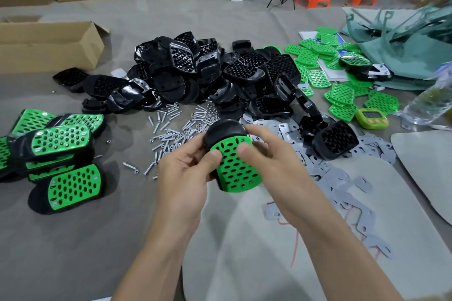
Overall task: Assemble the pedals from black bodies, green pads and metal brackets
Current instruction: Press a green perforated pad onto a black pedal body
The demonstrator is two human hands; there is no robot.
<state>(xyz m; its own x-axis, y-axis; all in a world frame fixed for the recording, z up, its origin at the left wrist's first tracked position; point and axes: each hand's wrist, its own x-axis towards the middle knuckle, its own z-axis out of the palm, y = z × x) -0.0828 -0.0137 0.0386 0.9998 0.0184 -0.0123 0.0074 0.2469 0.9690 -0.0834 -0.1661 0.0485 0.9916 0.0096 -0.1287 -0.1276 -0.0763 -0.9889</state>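
Centre of view, above the floor (73,239): both hands hold one black body (225,131) with a green pad (234,171) seated on its face, tilted toward the camera.

- left hand (188,173): fingers curled round the body's left edge, thumb on the pad
- right hand (271,154): gripping the right edge, thumb pressed on the pad's upper part, fingers hidden behind
- can't tell whether a bracket is on the back

On the floor:
- screws (171,134) scattered just behind the hands
- pile of black bodies (195,73) behind the screws
- loose green pads (340,95) far right, with a green timer (371,118) and a plastic bottle (428,102) beside them
- metal brackets (347,186) spread right of the hands
- finished pedals (61,144) stacked at left
- open cardboard box (49,44) far left
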